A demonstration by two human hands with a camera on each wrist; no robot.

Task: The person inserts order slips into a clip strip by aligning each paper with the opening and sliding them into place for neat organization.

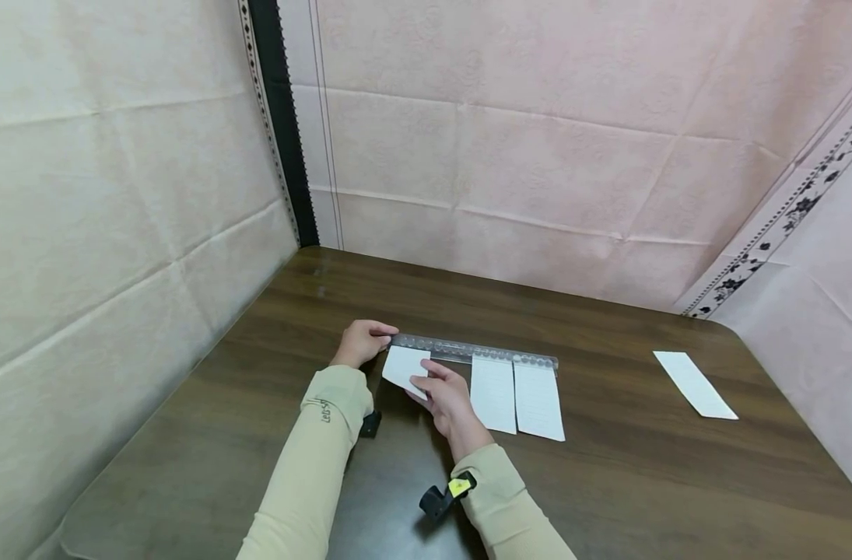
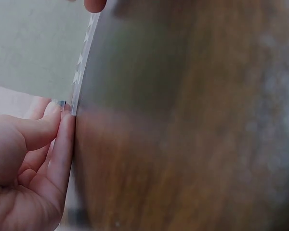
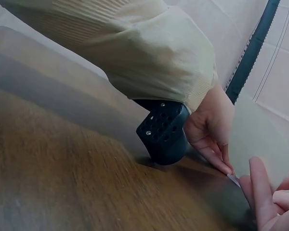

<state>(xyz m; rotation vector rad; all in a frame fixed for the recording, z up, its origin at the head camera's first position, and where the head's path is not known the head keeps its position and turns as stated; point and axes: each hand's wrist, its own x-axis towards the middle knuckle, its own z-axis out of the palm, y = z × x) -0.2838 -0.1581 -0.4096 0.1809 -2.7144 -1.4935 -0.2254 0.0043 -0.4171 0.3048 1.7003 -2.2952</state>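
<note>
A clear, patterned plastic strip [image 1: 482, 351] lies across the table in the head view. My left hand [image 1: 361, 342] pinches its left end between thumb and fingers; the left wrist view shows the left hand [image 2: 33, 163] close up at the strip's end [image 2: 78, 91]. With thumb and fingers, my right hand [image 1: 452, 398] holds a white paper slip [image 1: 403, 365], its top edge along the strip and its lower part raised. Two more paper slips, one left [image 1: 492, 395] and one right [image 1: 540, 400], lie side by side with their tops at the strip.
Off to the right lies a separate white paper slip [image 1: 695, 385]. The brown wood-grain table [image 1: 608, 482] meets pale cloth hangings [image 1: 524, 155] at its back and sides. A black wrist camera [image 3: 164, 132] hangs under the left sleeve, close to the tabletop.
</note>
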